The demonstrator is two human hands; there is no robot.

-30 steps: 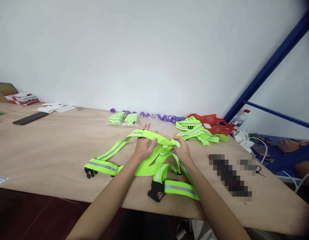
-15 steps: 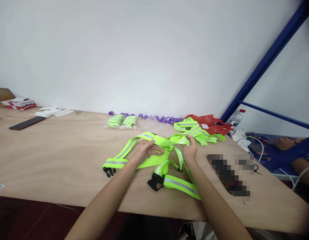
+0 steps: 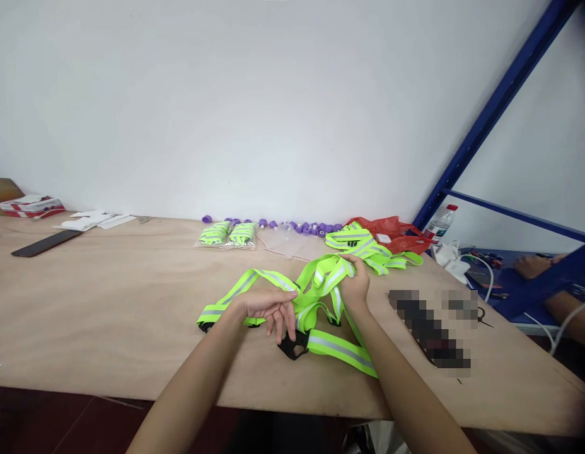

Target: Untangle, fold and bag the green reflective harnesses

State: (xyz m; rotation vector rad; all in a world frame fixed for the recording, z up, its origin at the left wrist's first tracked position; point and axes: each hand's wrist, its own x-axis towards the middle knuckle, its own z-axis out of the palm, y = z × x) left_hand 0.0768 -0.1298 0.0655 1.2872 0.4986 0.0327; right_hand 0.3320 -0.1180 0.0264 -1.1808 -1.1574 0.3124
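A neon-yellow reflective strap harness [image 3: 342, 351] with silver stripes lies partly spread on the table, its middle raised between my hands. My right hand [image 3: 355, 285] is closed on gathered, looped straps of it. Lower and to the left, my left hand [image 3: 271, 309] has its thumb against a strap edge, that strap pinched at the thumb tip while the other fingers hang loosely curled. Just below those fingers lies a black plastic buckle [image 3: 293, 345]. Another black buckle [image 3: 206, 326] at the harness's left end is partly hidden by my left wrist.
Behind stand two bagged harnesses [image 3: 242, 234], a clear bag [image 3: 287, 239], several purple caps [image 3: 321, 229], more yellow straps [image 3: 363, 243] and a red plastic bag [image 3: 401, 233]. Rightward are a blurred dark object [image 3: 429, 328], a bottle [image 3: 441, 222] and another person's hand [image 3: 532, 266].
My left hand has moved down and left, drawing a strap toward me. My right hand has shifted slightly, with more strap bunched at it. The view has tilted slightly.
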